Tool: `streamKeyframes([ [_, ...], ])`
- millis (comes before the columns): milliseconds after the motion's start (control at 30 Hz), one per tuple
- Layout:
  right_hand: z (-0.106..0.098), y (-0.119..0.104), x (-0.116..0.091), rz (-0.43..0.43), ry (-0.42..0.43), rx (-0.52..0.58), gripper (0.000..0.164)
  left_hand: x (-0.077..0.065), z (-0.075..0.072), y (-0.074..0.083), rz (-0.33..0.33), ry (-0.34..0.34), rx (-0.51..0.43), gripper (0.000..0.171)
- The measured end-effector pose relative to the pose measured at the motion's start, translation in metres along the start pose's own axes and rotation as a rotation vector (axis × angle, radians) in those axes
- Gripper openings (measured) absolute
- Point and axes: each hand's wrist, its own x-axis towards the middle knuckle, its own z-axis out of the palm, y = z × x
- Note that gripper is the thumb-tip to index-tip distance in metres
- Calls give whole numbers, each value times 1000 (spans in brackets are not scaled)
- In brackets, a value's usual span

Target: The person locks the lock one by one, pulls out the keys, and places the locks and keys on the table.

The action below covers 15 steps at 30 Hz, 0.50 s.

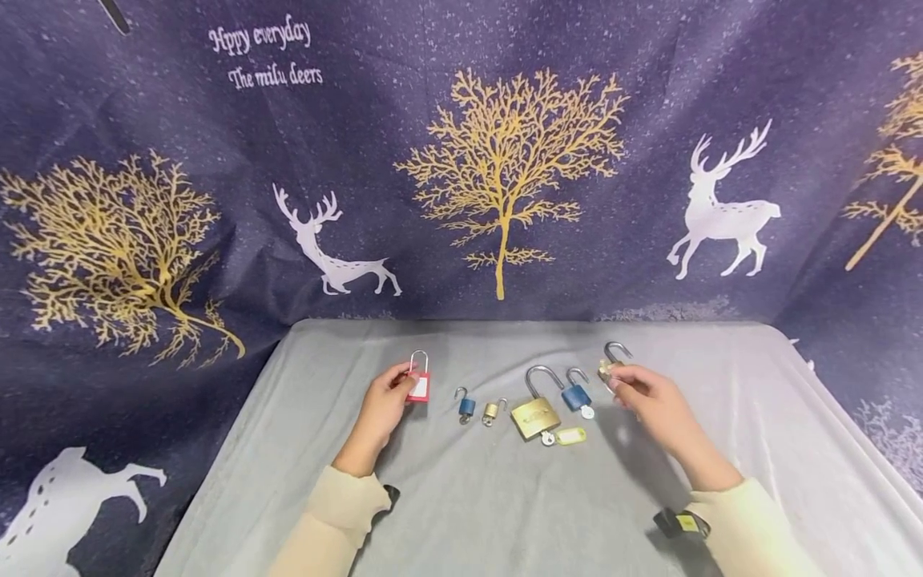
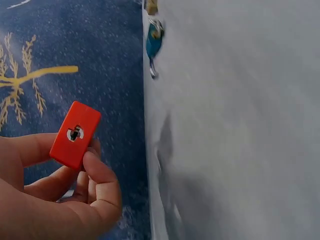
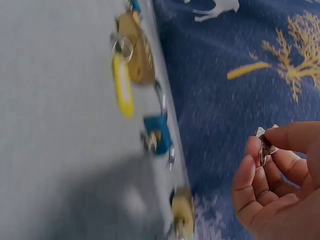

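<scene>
In the head view my left hand [image 1: 382,405] holds a red padlock [image 1: 422,391] with a white label, its shackle pointing up. The left wrist view looks onto the padlock's underside and its keyhole, with fingers and thumb pinching the body. Over at the right, my right hand [image 1: 654,405] pinches small metal keys [image 3: 264,149] between thumb and fingers. Just beyond that hand a brass padlock [image 3: 183,212] with a raised shackle lies on the cloth, partly hidden by the fingers in the head view.
Between the hands lie a small blue padlock [image 1: 466,407], a small brass padlock [image 1: 490,412], a large brass padlock [image 1: 535,417] with a yellow key tag [image 1: 571,436], and a larger blue padlock [image 1: 575,397]. Their shackles are swung out. A grey cloth [image 1: 505,505] covers the table.
</scene>
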Motion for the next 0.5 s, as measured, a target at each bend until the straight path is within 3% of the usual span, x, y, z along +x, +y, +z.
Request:
streamKeyframes([
  [133,-17,11,-7,39,-10,-47,31,-1,-11,-8,5,-15,39,38],
  [500,-48,45,-27,95,-28,-146,30,-3,-31,-15,-23,-68,273,44],
])
